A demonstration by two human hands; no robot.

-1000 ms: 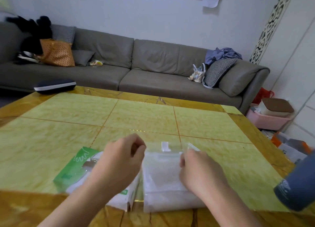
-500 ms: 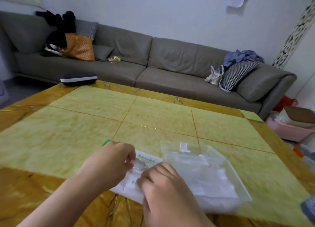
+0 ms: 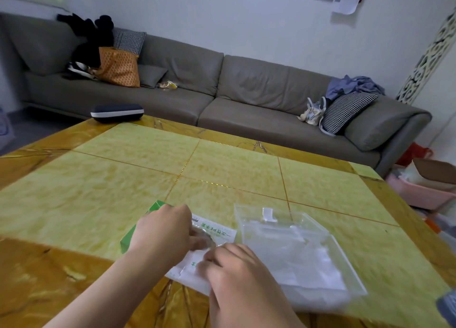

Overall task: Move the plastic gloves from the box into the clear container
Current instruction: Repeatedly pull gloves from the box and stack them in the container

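A green and white glove box (image 3: pixel 217 231) lies flat near the front of the yellow table (image 3: pixel 123 184). My left hand (image 3: pixel 162 231) rests on the box's top, fingers curled at its opening. My right hand (image 3: pixel 237 271) pinches thin clear plastic gloves at the same opening, right beside the left fingers. To the right stands the clear container (image 3: pixel 345 256), a shallow transparent tray with white plastic gloves (image 3: pixel 303 266) lying in it. The box's opening is hidden under both hands.
A dark case with a white stripe (image 3: pixel 117 112) sits at the table's far left edge. A grey sofa (image 3: pixel 246 98) runs behind the table. A dark blue object (image 3: pixel 447 305) pokes in at the lower right. Pink bins (image 3: pixel 419 192) stand on the floor at right.
Both hands left the clear container and moved left onto the glove box. My right hand now pinches at the box's opening. The view has swung left and down.
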